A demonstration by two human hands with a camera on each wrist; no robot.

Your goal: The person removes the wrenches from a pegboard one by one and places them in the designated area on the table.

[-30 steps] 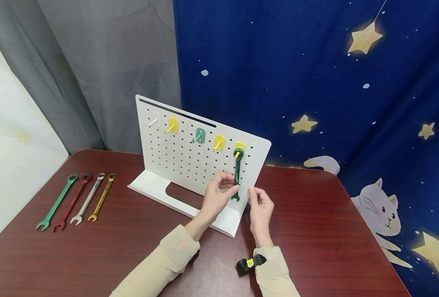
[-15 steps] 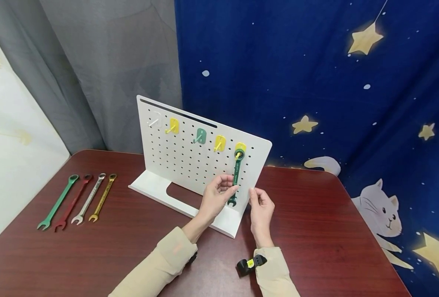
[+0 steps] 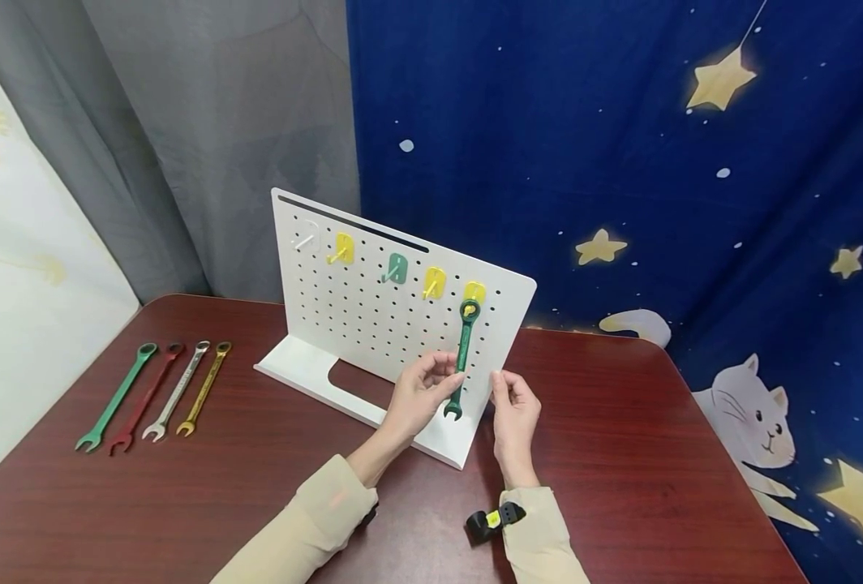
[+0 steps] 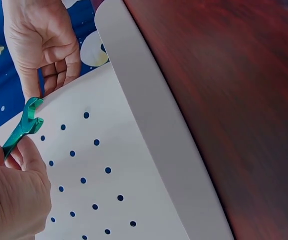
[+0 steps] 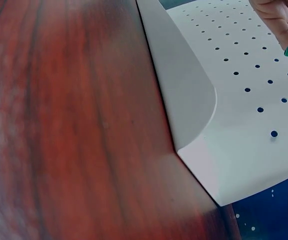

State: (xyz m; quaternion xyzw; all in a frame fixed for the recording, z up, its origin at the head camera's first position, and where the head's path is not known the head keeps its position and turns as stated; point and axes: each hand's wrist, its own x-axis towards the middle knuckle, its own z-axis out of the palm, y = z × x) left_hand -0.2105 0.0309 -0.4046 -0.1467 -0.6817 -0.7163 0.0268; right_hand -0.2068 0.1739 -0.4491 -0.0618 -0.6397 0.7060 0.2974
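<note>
My left hand point(image 3: 418, 395) pinches the lower shank of a dark green combination wrench point(image 3: 464, 349) between thumb and fingers. The wrench's ring end is up at the rightmost yellow hook point(image 3: 474, 292), and part of the hook shows through the ring; whether it still bears on the hook I cannot tell. Its open end points down, clear of the board's face in the left wrist view. My right hand point(image 3: 515, 410) grips the right edge of the white pegboard point(image 3: 373, 300) with thumb and curled fingers. In the right wrist view only parts of both hands show.
Several wrenches lie side by side at the left of the table: green point(image 3: 118, 397), red point(image 3: 147, 397), silver point(image 3: 176, 392) and gold point(image 3: 203, 389). Other hooks on the board are clear, yellow point(image 3: 341, 248), green point(image 3: 395, 268) and yellow point(image 3: 435, 283). A curtain point(image 3: 475, 122) hangs behind.
The wrench's lower end has swung toward me and left, away from the board, and its ring sits slightly lower on the hook. My left hand has drawn back a little; the right hand stays put.
</note>
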